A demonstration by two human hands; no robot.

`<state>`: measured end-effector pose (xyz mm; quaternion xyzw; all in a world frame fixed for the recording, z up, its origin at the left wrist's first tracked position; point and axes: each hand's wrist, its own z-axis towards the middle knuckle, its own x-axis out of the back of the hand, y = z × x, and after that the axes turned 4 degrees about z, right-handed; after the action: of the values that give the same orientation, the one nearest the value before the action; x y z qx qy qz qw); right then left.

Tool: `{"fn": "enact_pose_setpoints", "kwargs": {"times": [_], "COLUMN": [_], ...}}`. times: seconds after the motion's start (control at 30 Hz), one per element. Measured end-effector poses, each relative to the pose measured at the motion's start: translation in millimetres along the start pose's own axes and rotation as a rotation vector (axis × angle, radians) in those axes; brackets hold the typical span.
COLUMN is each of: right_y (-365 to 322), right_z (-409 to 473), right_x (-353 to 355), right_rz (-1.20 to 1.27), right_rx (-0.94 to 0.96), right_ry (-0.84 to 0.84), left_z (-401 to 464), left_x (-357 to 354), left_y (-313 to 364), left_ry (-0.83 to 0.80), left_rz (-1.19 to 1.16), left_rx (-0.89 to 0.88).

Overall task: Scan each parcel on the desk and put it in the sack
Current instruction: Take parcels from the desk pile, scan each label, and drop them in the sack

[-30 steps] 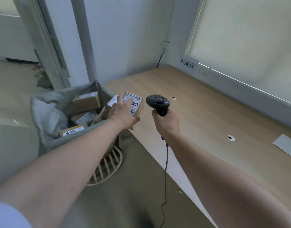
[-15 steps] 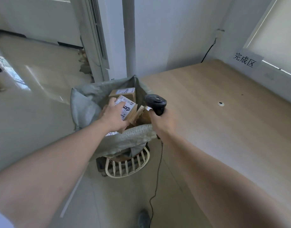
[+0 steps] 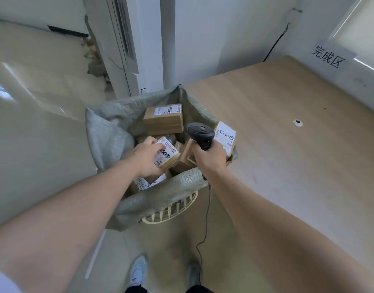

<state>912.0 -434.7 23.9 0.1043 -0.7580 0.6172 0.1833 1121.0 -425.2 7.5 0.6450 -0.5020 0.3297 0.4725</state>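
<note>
My left hand (image 3: 149, 158) grips a small cardboard parcel (image 3: 168, 155) with a white label, holding it inside the mouth of the grey woven sack (image 3: 110, 132). Several other cardboard parcels lie in the sack, one at the back (image 3: 163, 119) and one with a white label (image 3: 225, 137) leaning at the right rim. My right hand (image 3: 210, 159) holds the black barcode scanner (image 3: 199, 133) upright over the sack's right side, and its cable hangs down to the floor.
The sack sits in a cream slatted basket (image 3: 171, 211) on the floor beside the wooden desk (image 3: 287, 144). A sign with characters (image 3: 327, 57) is on the wall behind the desk. My shoes (image 3: 139, 269) stand on the floor below.
My left hand has carried the parcel from beside the scanner at the desk edge down into the sack. The view has turned left and down toward the sack.
</note>
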Motion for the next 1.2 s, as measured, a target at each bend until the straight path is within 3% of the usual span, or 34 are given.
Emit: {"fn": "enact_pose_setpoints", "kwargs": {"times": [0.43,0.87,1.2], "right_y": [-1,6,11], "right_z": [-46,-93,-162], "right_x": [-39,-4,82], "right_rz": [0.033,0.048,0.030], "right_rx": [-0.149,-0.195,-0.210], "right_ry": [0.323,0.418,0.541], "left_z": [38,21,-44], "left_x": [-38,-24,15], "left_y": [-36,8,117], "left_ry": [-0.233,-0.146,0.011], "left_rz": [0.204,0.351,0.451], "left_rx": [-0.265,-0.376,-0.515]}}
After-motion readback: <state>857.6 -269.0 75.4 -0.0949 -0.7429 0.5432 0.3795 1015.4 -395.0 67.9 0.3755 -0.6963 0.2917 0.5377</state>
